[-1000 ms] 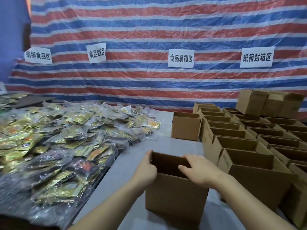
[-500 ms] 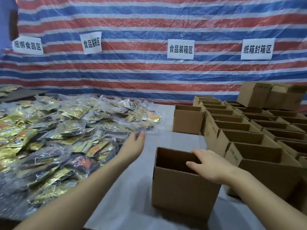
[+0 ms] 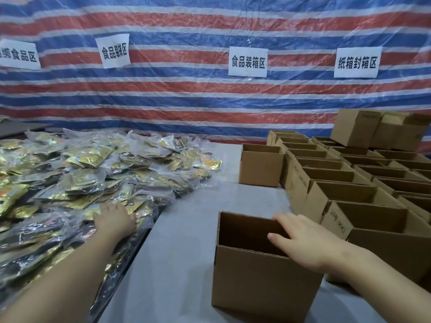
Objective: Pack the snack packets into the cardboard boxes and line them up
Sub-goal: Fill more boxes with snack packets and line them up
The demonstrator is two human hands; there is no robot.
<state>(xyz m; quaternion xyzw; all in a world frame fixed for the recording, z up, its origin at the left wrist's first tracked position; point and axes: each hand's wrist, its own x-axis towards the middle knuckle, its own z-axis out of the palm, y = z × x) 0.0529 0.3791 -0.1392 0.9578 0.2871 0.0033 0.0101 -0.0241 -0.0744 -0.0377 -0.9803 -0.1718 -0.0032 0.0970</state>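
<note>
Left hand [image 3: 115,220] has gone from the near box's left edge, 1 s ago, out to the heap of gold and clear plastic snack packets [image 3: 88,173]; now lies palm down on the heap's near right edge, fingers spread fairly flat on the packets. Can't tell whether it has hold of any packet; no curl round one shows. Forearm runs back to lower left corner of view.

Right hand [image 3: 305,238] stays on the open brown cardboard box [image 3: 261,276] nearest the camera, fingers straight and draped over the right rim w/ tips reaching into the opening. Not gripping, just resting. Box stands upright on the grey desk [image 3: 177,241], top flaps down, inside looks empty as far as seen.

Packet heap covers the left part of the desk, most in clear outer bags, gold foil showing through, a few w/ orange print.

Right side: rows of open brown cardboard boxes [image 3: 349,194] packed edge to edge, running back toward the wall. One lone open brown box [image 3: 260,166] stands just left of those rows, apart from the near box. Stacked closed brown boxes [image 3: 377,129] sit on top of the rows at far right.

Backdrop: red, white and blue striped tarp [image 3: 210,101] w/ four white paper signs [image 3: 248,62] in black Chinese characters.
</note>
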